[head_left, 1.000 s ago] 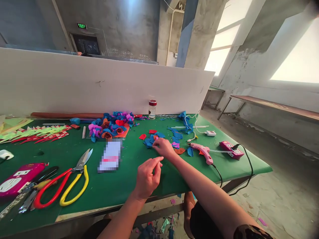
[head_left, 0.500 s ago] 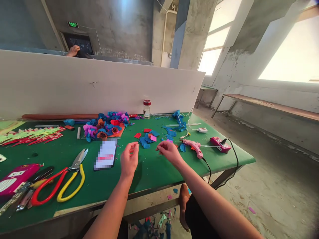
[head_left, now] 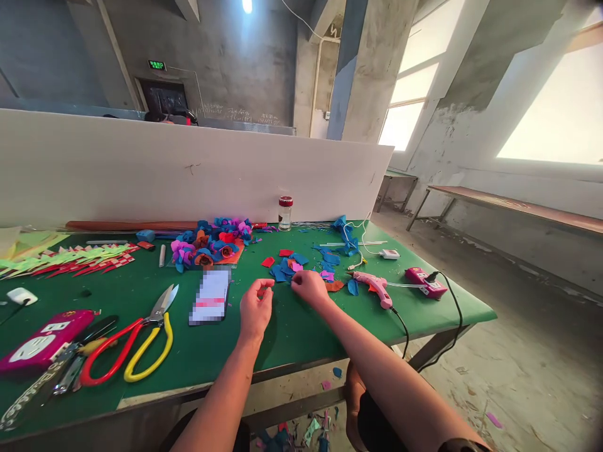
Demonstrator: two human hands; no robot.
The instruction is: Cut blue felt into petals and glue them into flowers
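Note:
My left hand (head_left: 255, 309) hovers over the green table (head_left: 292, 333) with thumb and forefinger pinched together; what they hold is too small to name. My right hand (head_left: 308, 286) is just to its right, fingers curled in a pinch at the near edge of a pile of blue, red and pink paper scraps (head_left: 288, 266). The two hands are a few centimetres apart. A blurred phone (head_left: 210, 295) lies left of my left hand. Red-and-yellow scissors (head_left: 136, 345) lie further left.
Paper flowers (head_left: 211, 242) are heaped at the back by a white partition board (head_left: 188, 169), beside a small jar (head_left: 285, 212). A pink glue gun (head_left: 377, 286) and pink power strip (head_left: 426, 282) sit at the right. Another power strip (head_left: 42, 339) and cut paper strips (head_left: 66, 257) are at the left.
Both hands lifted off the table half a second ago and have come down again. My right hand is back at the scrap pile and my left hand has closed in beside it.

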